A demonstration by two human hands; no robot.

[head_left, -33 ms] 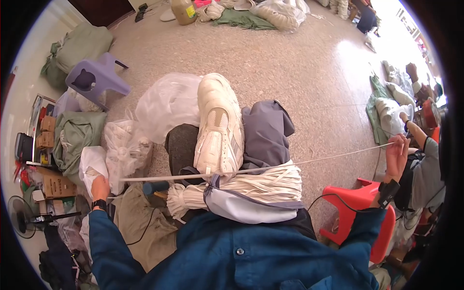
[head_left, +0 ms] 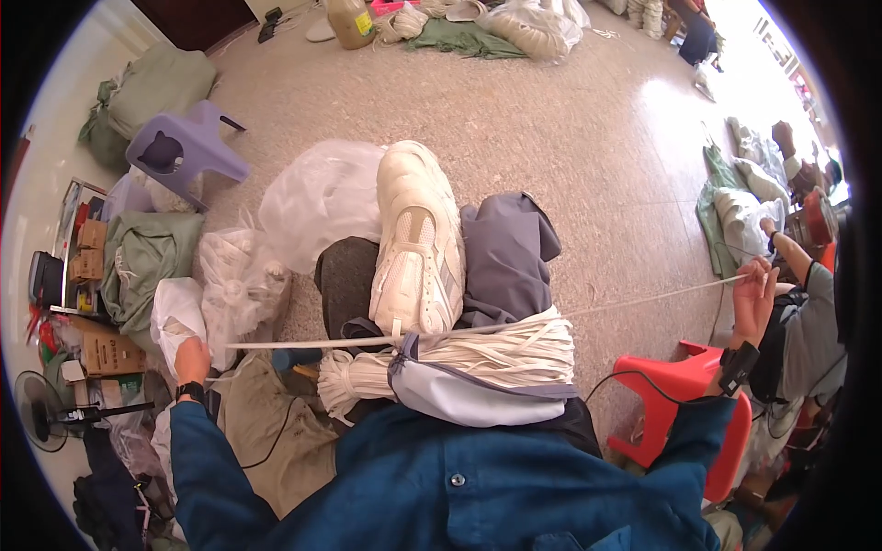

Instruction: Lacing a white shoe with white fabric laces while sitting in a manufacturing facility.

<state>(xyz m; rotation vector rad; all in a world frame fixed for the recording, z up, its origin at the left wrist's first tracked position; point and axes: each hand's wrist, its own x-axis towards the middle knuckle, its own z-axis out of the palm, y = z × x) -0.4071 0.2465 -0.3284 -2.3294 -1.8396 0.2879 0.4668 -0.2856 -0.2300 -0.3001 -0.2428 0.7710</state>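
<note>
My left hand [head_left: 193,360] is shut on one end of a long white flat cord [head_left: 331,343], far out to my left. My right hand [head_left: 755,296] grips the other end, far out to my right, so the cord runs taut across my lap. Under the cord, a thick bundle of white cords [head_left: 478,360] lies on my lap, wrapped in a pale blue-grey cloth [head_left: 450,393]. My crossed leg with a white sneaker [head_left: 418,243] points away from me just beyond the bundle.
A red plastic stool [head_left: 684,386] stands by my right side and a purple stool [head_left: 184,147] at far left. Clear plastic bags [head_left: 312,202], green sacks [head_left: 147,257] and boxes crowd the left. Another person [head_left: 808,312] sits at right. Cord piles [head_left: 528,26] lie across the floor.
</note>
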